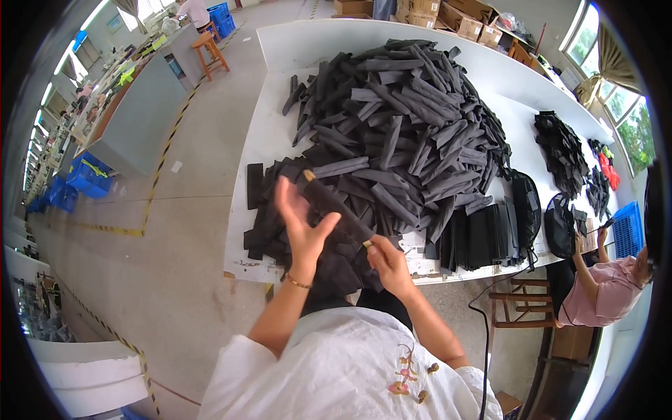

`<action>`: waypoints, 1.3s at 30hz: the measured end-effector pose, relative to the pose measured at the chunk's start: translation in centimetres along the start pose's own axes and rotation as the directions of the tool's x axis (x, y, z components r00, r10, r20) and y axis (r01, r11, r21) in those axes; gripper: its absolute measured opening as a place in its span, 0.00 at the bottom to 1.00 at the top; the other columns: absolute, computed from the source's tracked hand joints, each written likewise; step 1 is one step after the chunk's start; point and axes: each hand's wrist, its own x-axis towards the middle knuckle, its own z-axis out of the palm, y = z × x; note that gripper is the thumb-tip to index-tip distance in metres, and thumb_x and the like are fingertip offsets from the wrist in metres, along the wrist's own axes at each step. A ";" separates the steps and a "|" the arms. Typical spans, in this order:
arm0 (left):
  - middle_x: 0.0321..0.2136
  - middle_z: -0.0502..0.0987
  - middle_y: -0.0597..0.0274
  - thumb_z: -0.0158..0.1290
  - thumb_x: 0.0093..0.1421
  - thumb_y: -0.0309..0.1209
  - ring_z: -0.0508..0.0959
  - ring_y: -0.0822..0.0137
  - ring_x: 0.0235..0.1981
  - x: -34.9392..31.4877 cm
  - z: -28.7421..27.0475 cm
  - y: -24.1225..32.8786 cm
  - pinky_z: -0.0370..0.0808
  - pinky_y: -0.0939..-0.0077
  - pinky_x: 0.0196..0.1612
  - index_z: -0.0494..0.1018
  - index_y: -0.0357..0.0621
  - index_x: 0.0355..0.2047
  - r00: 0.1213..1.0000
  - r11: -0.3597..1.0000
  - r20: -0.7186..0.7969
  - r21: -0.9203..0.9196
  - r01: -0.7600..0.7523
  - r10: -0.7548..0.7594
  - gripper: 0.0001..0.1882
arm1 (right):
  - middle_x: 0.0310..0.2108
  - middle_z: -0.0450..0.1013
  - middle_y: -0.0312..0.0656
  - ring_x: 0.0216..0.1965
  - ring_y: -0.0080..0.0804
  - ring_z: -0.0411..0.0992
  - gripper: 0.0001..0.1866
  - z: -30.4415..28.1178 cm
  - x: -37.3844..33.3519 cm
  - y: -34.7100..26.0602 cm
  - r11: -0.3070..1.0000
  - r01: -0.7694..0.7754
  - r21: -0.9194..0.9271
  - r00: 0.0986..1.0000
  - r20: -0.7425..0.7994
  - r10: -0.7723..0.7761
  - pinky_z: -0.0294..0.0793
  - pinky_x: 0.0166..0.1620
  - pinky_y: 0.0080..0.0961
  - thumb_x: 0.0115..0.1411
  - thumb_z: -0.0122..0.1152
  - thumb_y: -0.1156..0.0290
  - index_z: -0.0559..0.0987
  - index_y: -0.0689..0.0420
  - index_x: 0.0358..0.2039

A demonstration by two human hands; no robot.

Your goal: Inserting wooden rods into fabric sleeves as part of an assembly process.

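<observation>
A black fabric tube sits over a light wooden stick whose pale tips show at both ends, slanting in front of me. My right hand pinches the near tip between thumb and fingers. To the left of the tube, my left hand is open, its thumb apart from its slightly blurred fingers; whether it touches the cloth I cannot tell. Flat black fabric pieces lie in a loose heap under and beside my hands. Beyond them rises a big pile of dark grey fabric tubes.
The white table has a raised back wall. At right stand a row of stacked black pieces and a black mesh bag. A co-worker in pink sits past a wooden stool. A black cable hangs nearby.
</observation>
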 end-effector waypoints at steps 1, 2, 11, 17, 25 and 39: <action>0.56 0.64 0.51 0.64 0.54 0.41 0.68 0.55 0.55 -0.2 -2.2 -2.1 0.71 0.64 0.55 0.55 0.40 0.62 0.935 0.924 0.204 -0.192 0.330 -0.292 0.43 | 0.21 0.66 0.37 0.24 0.21 0.64 0.12 0.8 -0.1 -0.1 1.000 -0.005 -0.002 1.000 0.021 0.005 0.66 0.27 0.21 0.66 0.52 0.73 0.71 0.62 0.48; 0.46 0.72 0.52 0.62 0.56 0.41 0.76 0.56 0.45 -1.5 -2.0 -2.8 0.75 0.60 0.51 0.64 0.38 0.57 0.786 0.671 0.313 -0.409 0.618 -0.533 0.33 | 0.21 0.66 0.37 0.24 0.21 0.64 0.12 1.6 -0.6 0.3 1.000 -0.009 0.000 0.999 0.032 0.009 0.66 0.27 0.21 0.66 0.52 0.73 0.71 0.62 0.48; 0.23 0.76 0.61 0.53 0.64 0.39 0.76 0.67 0.20 -2.0 -0.5 -3.3 0.78 0.68 0.29 0.74 0.38 0.38 0.704 0.589 0.109 -0.465 0.660 -0.702 0.14 | 0.25 0.73 0.55 0.25 0.48 0.75 0.07 3.6 -3.1 2.7 0.922 0.048 -0.384 0.986 -0.129 -0.105 0.72 0.27 0.32 0.66 0.50 0.74 0.72 0.61 0.42; 0.16 0.64 0.72 0.55 0.62 0.35 0.58 0.82 0.13 -1.2 1.2 -0.9 0.54 0.87 0.16 0.74 0.41 0.32 0.688 0.650 -0.006 -0.334 0.682 -0.726 0.10 | 0.26 0.74 0.54 0.29 0.53 0.76 0.07 0.9 -8.5 2.6 0.937 -0.012 -0.349 0.999 -0.052 -0.007 0.74 0.30 0.38 0.64 0.51 0.76 0.72 0.60 0.42; 0.09 0.59 0.75 0.49 0.67 0.42 0.50 0.81 0.05 1.5 -1.6 -4.9 0.49 0.85 0.09 0.74 0.44 0.33 0.709 0.608 0.074 -0.457 0.649 -0.701 0.14 | 0.25 0.73 0.53 0.27 0.50 0.74 0.10 -4.3 -15.0 -0.7 0.979 -0.120 -0.168 0.990 0.049 0.130 0.73 0.32 0.39 0.64 0.54 0.68 0.72 0.60 0.41; 0.18 0.64 0.75 0.51 0.66 0.40 0.57 0.83 0.13 -3.6 3.3 -4.7 0.55 0.89 0.16 0.70 0.47 0.36 0.581 0.470 0.128 -0.462 0.752 -0.804 0.11 | 0.19 0.67 0.42 0.20 0.39 0.70 0.17 -0.1 -2.8 -0.4 0.927 0.301 -0.225 0.914 -0.210 -0.348 0.67 0.25 0.31 0.58 0.63 0.70 0.74 0.56 0.48</action>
